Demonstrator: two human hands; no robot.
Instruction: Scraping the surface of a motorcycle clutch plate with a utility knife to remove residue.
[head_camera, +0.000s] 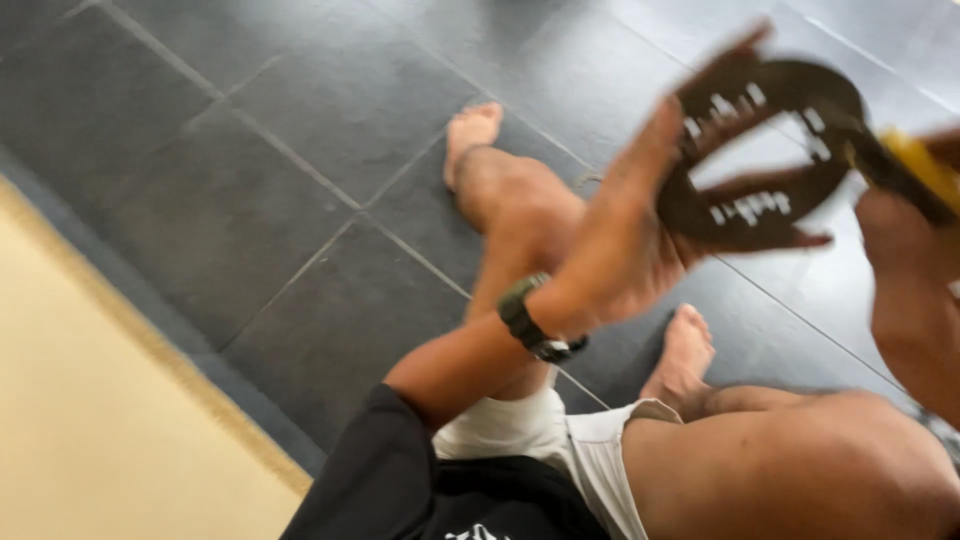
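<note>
Bright daylight glare at upper right — hands motion-blurred, floor sharper.

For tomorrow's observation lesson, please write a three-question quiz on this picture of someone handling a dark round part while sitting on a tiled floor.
1. True or false: the left hand touches the dark ring-shaped part.
2. What is worn on the left wrist? A) a watch B) a glove C) a bandage
3. Fill in: the right hand holds a tool with a ____ handle.

Key:
1. True: the fingers reach across the ring.
2. A: the watch.
3. Yellow: the yellow handle at the right edge, blurred.
</note>
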